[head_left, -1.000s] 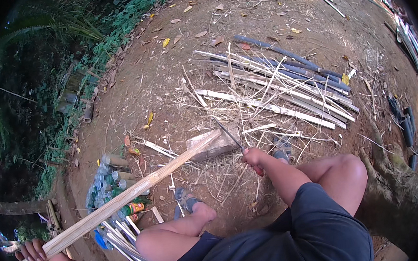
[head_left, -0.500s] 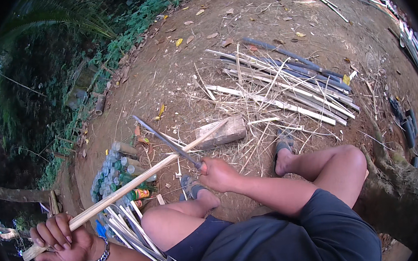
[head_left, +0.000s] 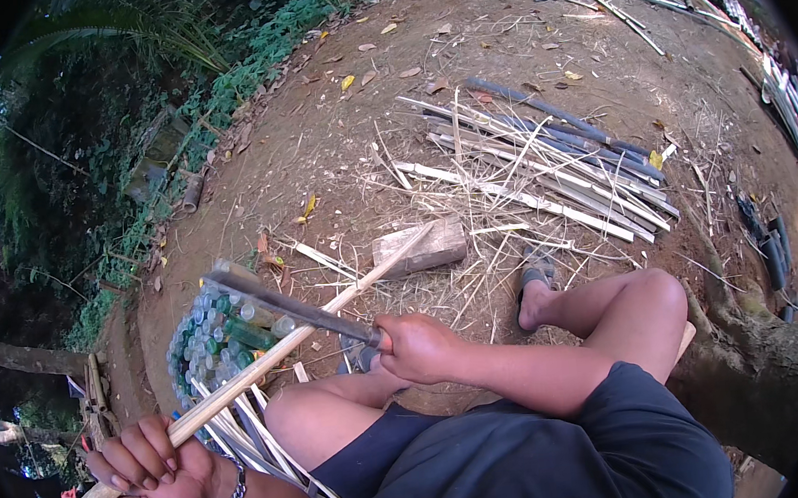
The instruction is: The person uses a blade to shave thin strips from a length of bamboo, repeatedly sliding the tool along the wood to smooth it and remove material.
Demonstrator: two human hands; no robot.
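Knife (head_left: 280, 304) clenched in our right grip (head_left: 417, 347), we hold it slanted across a pale stick (head_left: 240, 381) above the dirt (head_left: 261, 190). Our left grip (head_left: 157, 469) closes around the stick's near end, fingers and thumb pinching it, and the far end reaches over a wood block (head_left: 441, 244). We cannot tell whether knife and stick touch. Split strips (head_left: 545, 177) lie piled beyond the block to its right, and clear and green bottles (head_left: 212, 339) cluster to our left, near the stick.

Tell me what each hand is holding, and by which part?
The left hand grips the wooden strip near its lower-left end; the right hand holds the long knife by its handle.
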